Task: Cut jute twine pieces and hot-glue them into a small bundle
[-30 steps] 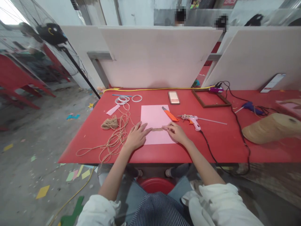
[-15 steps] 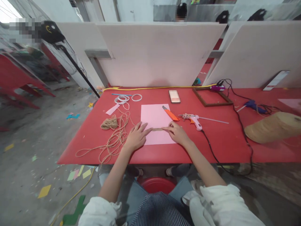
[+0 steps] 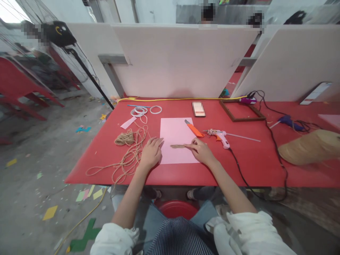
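My left hand (image 3: pixel 151 153) rests at the left edge of a pink paper sheet (image 3: pixel 175 141), its fingers together and clear of a thin brown strip (image 3: pixel 177 146) lying across the sheet. My right hand (image 3: pixel 200 151) lies flat on the sheet, its fingertips at the strip's right end. Whether those fingers grip the strip is hard to tell. Loose jute twine (image 3: pixel 126 138) lies in a coil and loops just left of my left hand. An orange utility knife (image 3: pixel 194 130) sits on the paper's upper right corner. A pink hot glue gun (image 3: pixel 221 138) lies right of my right hand.
The red table (image 3: pixel 239 170) also holds white rings (image 3: pixel 156 109), a small pixelated object (image 3: pixel 198 109), a wooden frame (image 3: pixel 240 110), a blue glue gun (image 3: pixel 288 121) and a jute roll (image 3: pixel 310 147). Black cords cross its right side. Pale partitions (image 3: pixel 183 60) stand behind.
My left hand has drawn back leftward from the strip to the paper's left edge. My right hand stays at the strip. The view has shifted slightly.
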Demonstrator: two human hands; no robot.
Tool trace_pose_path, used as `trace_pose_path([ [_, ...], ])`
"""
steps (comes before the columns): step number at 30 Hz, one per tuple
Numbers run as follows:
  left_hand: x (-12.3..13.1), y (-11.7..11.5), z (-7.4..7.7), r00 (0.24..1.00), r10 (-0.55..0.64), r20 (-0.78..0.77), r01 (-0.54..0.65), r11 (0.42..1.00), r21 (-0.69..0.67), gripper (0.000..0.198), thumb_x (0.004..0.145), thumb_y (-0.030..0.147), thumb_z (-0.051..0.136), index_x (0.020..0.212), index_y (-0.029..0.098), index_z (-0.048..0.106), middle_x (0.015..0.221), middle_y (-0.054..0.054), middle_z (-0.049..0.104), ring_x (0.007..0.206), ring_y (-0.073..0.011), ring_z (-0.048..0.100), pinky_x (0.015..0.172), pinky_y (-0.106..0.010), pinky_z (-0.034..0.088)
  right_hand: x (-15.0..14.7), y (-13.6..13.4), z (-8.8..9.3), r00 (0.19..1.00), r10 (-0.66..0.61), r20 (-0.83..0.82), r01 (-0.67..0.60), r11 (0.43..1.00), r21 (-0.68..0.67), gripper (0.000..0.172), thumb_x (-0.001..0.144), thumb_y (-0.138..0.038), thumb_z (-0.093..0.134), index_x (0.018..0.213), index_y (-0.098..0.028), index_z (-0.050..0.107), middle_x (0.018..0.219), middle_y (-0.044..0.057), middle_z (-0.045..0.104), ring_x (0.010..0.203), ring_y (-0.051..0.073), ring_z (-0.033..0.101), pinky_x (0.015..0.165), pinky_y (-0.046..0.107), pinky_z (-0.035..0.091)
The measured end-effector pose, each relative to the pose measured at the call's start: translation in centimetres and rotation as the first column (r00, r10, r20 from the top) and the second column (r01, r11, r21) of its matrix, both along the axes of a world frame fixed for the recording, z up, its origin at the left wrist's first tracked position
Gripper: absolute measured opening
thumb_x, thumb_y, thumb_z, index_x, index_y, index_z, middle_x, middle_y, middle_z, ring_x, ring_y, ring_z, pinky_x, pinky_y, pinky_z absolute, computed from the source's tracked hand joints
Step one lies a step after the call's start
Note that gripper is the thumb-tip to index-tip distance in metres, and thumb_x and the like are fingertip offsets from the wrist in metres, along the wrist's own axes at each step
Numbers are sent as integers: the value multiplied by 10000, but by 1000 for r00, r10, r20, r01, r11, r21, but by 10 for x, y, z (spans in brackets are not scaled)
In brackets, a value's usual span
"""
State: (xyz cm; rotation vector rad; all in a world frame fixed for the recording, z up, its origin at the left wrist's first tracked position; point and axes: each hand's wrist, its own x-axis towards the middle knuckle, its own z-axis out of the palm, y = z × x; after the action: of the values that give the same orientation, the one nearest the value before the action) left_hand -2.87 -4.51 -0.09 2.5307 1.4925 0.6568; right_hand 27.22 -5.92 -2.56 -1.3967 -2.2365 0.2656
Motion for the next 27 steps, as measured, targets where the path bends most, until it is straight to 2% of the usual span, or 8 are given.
trace_pose_path([
  [7,30,-9,2,983,-179,-40,180,984,17,397,952,149,439,1315,186,597,1292,-79,664,1293,-267,473,1109,-432,442,-4,-1,-1,1000,-5,4,5,1000,4,407,958,-124,503,1236,-291,749,989,67,589,873,177,569,752,288,448],
  [10,44,2,0,991,-103,-89,104,994,12,305,991,202,431,1184,154,662,1179,-117,679,1136,-277,536,1032,-444,466,-4,-2,5,996,-25,-90,29,999,39,381,980,-186,487,1278,-248,717,989,68,620,877,184,595,781,299,470],
  [13,49,18,2,994,-45,-104,42,999,-33,202,961,256,534,1007,154,702,1073,-120,673,1052,-290,544,961,-432,479,11,-2,14,952,-188,-241,224,966,131,341,1006,-264,439,1206,-200,707,1021,88,657,951,215,613,866,345,480],
  [15,48,28,4,995,-49,-88,43,996,-72,155,925,275,605,938,163,711,1032,-111,671,1035,-289,547,940,-414,478,31,-3,20,868,-421,-262,468,871,151,306,1007,-292,416,1121,-179,677,1067,121,672,1024,245,600,915,385,461],
  [17,46,35,6,995,-73,-69,65,992,-109,133,901,282,644,877,172,716,1008,-103,673,1019,-277,561,935,-398,472,53,-6,23,699,-701,-142,715,691,109,297,985,-387,481,1093,-157,635,1107,185,662,1059,288,580,884,411,448],
  [20,42,45,9,996,-88,-28,82,982,-167,136,873,283,669,794,181,715,949,-90,684,948,-248,598,884,-368,470,80,-10,20,546,-836,-50,837,544,58,445,900,-521,608,1046,-100,615,1121,316,621,1040,371,584,767,443,431],
  [24,38,56,11,998,-31,55,42,978,-203,100,841,266,662,804,192,719,867,-55,695,822,-204,626,744,-315,455,100,-8,11,558,-830,-18,830,558,-21,299,869,-459,646,845,-164,607,887,194,679,843,302,649,716,390,431],
  [27,37,60,7,995,6,97,13,981,-191,102,848,265,649,834,188,715,866,-50,709,803,-191,635,734,-300,451,110,-5,9,620,-744,-247,747,657,-102,309,889,-495,575,772,-209,558,709,108,657,707,255,642,652,359,439],
])
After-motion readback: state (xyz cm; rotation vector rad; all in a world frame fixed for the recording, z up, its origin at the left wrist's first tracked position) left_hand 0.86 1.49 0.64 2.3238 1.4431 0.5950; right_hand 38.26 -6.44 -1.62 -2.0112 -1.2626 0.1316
